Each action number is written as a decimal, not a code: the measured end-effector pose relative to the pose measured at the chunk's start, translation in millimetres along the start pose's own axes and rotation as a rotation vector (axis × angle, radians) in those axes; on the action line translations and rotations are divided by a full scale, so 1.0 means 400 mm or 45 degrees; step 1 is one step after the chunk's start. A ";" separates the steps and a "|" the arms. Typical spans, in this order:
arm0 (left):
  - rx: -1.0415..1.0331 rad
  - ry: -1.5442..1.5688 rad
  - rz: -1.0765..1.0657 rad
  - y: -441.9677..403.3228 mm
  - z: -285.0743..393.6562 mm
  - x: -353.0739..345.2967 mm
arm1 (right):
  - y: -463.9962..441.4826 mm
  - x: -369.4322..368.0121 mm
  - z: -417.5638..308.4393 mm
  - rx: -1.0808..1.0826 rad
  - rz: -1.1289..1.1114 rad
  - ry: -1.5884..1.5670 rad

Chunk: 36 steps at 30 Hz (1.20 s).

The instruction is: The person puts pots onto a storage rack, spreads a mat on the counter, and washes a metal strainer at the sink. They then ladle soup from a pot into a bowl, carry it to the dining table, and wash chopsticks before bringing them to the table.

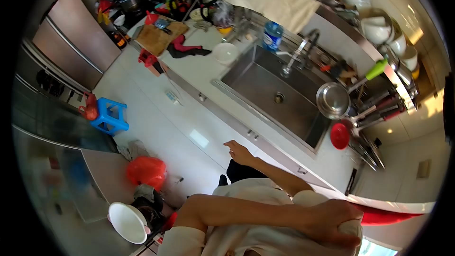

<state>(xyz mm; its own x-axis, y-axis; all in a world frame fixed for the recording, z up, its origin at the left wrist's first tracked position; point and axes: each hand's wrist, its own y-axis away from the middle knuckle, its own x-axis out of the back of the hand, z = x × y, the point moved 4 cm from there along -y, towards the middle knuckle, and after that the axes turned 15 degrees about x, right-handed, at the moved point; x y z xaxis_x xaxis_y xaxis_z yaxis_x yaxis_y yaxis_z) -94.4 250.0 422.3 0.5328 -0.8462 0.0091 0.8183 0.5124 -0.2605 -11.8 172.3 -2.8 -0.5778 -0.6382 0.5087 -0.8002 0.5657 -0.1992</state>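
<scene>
My left arm reaches across my chest to the right, and my left hand [334, 220] is closed on white cloth [350, 228] that looks like part of my shirt. My right hand [240, 153] hangs in the air in front of the cabinet doors, below the counter edge. Its fingers are partly stretched out with nothing seen in them. A white shirt [241, 189] covers my body. The steel sink [256, 85] lies ahead with its faucet [296, 59]. On the counter stand a white bowl [225, 53] and a red bowl [339, 136].
A blue water jug [272, 36] stands behind the sink, and a pan [333, 100] with a green handle is at its right. A wooden board [161, 38] lies farther left. On the floor are a blue stool [110, 115], a red bag [146, 171] and a white bucket [128, 223].
</scene>
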 end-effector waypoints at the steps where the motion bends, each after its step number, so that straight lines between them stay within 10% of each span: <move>1: -0.017 -0.037 0.076 0.028 0.016 0.057 | -0.090 -0.007 0.007 0.094 -0.086 0.077; 18: 0.093 -0.409 0.463 0.392 0.007 1.038 | -1.530 0.004 0.277 0.281 0.147 1.066; 32: 0.028 0.208 -0.123 0.478 0.044 1.146 | -1.112 -0.010 0.381 -0.674 -0.037 0.926; 36: 0.072 0.478 -0.353 0.530 0.084 1.131 | -0.875 0.041 0.382 -1.048 0.299 0.868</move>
<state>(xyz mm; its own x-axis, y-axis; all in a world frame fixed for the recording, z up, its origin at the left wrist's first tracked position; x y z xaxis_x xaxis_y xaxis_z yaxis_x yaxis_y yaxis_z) 327.3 -19.2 403.5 0.1860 -0.9414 -0.2814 0.9348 0.2577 -0.2443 234.3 -116.1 -52.8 -0.2884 -0.1892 0.9386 -0.1824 0.9732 0.1401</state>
